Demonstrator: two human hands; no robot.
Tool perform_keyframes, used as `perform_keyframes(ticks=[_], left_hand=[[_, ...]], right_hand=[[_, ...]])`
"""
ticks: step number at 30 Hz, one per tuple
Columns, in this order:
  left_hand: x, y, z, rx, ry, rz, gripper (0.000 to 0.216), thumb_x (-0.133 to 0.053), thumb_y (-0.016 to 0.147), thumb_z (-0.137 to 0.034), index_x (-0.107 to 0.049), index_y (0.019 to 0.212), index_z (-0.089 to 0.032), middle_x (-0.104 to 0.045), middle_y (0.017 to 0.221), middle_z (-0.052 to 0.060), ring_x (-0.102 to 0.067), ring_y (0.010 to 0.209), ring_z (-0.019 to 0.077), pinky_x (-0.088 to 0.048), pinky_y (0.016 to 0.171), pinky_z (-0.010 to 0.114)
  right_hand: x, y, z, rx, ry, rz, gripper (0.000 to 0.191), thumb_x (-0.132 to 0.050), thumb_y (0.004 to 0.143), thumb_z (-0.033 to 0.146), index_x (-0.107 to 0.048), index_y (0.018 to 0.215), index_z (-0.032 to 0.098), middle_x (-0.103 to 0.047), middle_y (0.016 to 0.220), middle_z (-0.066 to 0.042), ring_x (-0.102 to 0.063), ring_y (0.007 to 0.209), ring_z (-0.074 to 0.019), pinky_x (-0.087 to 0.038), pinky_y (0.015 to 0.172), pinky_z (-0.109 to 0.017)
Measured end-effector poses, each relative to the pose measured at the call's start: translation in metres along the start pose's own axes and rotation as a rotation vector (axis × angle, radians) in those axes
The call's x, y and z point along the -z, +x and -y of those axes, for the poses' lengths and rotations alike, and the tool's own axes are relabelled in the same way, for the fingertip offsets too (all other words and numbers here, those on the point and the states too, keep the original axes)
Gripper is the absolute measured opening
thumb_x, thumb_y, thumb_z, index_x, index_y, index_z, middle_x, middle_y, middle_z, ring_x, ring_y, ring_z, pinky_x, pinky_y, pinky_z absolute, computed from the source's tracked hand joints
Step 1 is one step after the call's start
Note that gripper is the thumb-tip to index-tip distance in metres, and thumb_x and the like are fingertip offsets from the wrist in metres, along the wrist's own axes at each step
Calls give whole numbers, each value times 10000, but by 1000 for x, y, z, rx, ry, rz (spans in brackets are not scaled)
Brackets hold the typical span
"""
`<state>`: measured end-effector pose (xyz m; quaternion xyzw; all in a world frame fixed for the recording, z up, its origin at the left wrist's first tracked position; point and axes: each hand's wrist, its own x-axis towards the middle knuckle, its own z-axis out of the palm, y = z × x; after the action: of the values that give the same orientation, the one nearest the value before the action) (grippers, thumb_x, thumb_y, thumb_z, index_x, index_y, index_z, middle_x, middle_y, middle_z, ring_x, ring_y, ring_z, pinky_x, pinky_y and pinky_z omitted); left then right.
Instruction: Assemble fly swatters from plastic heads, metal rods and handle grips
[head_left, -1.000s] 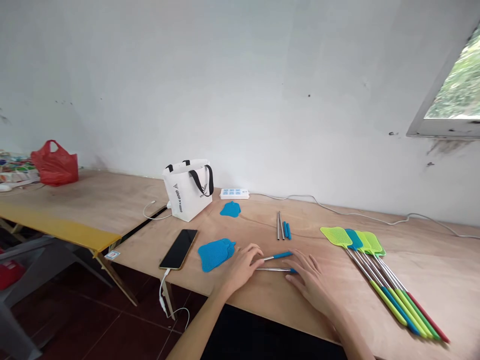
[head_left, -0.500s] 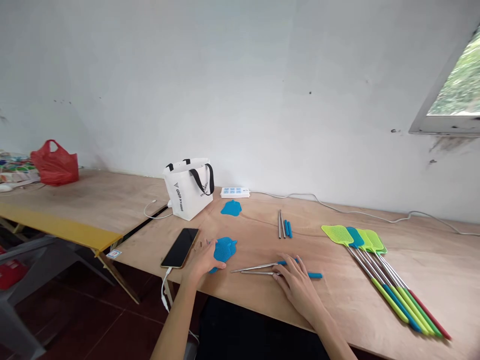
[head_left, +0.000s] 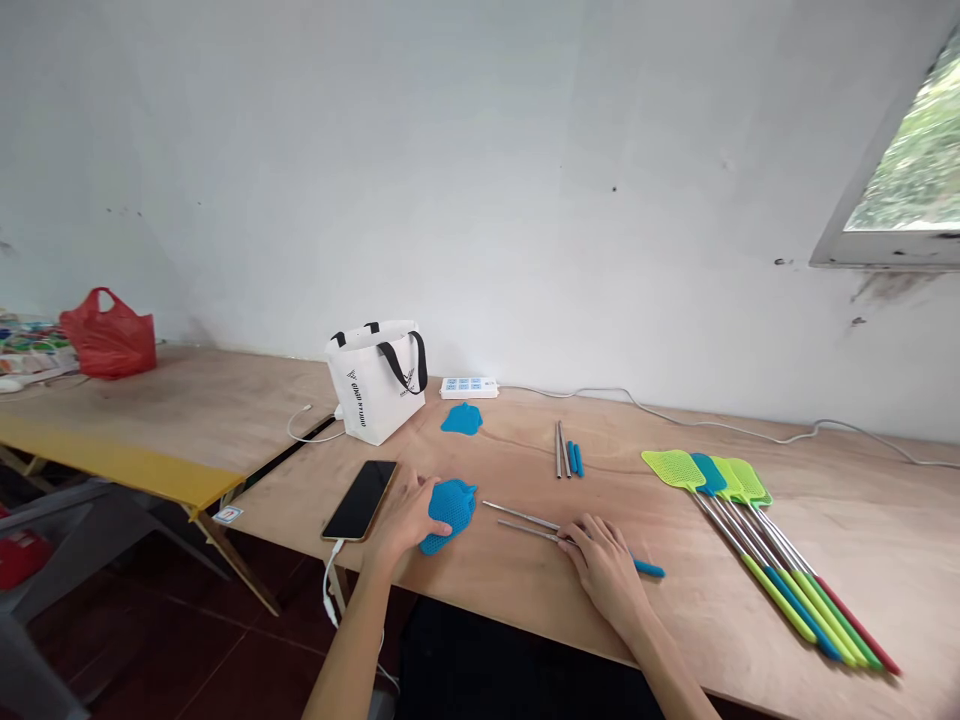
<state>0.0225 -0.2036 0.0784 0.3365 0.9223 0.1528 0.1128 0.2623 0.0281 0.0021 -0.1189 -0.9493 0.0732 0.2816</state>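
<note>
My left hand rests on a stack of blue mesh swatter heads near the table's front edge, fingers curled around its left side with the thumb underneath. My right hand lies over two thin metal rods with blue grips, fingers pressed down on them where the blue handles begin. The rods point left toward the blue heads. A black phone lies just left of my left hand.
Several assembled green and blue fly swatters lie at the right. Two more rods with blue grips and one blue head lie farther back. A white tote bag, a power strip and a red plastic bag stand along the wall.
My left hand moved from the rods leftward onto the blue heads and closed on them. My right hand swung the rods so their blue grips point toward the lower right.
</note>
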Motion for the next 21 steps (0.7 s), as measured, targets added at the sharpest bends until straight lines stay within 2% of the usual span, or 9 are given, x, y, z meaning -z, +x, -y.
perform_keyframes(ticks=[5,10,15,18,21], left_hand=[[4,0,-7,-160,-282,-76,529,-623,740,-211,-574,1267,-227,-598,1345,107,-577,1235,295,-449,1013,377],[11,-5,-23,-328,-540,-83,371,-598,782,-257,-603,1153,-249,-687,1212,48,-615,1159,257,-466,963,326],[1,0,-19,-239,-433,-3,404,-662,764,-364,-581,1141,-247,-699,1091,30,-657,985,257,-489,797,307],[-3,3,-10,-103,-326,10,554,-704,744,-440,-554,1234,-230,-691,1165,76,-651,1049,301,-481,808,329],[-2,3,-6,-28,-137,18,726,-782,668,-464,-537,1298,-199,-630,1313,150,-583,1207,371,-461,901,371]], right_hand=[[3,-2,-11,-117,-15,20,258,-416,1040,298,-652,941,262,-676,955,-47,-652,892,-231,-477,815,-382],[9,0,-7,-105,96,71,294,-403,1052,318,-694,1086,291,-694,1075,-47,-642,1004,-229,-461,902,-396],[9,-1,-4,-125,113,57,313,-402,1055,323,-713,1079,304,-702,1083,-47,-641,1020,-237,-468,882,-390],[6,-2,-6,-98,101,37,302,-402,1050,291,-687,1148,305,-692,1065,-49,-636,1004,-233,-469,868,-377],[2,-3,-7,-92,33,1,256,-440,1040,314,-668,1151,279,-669,1033,-57,-625,973,-240,-464,833,-365]])
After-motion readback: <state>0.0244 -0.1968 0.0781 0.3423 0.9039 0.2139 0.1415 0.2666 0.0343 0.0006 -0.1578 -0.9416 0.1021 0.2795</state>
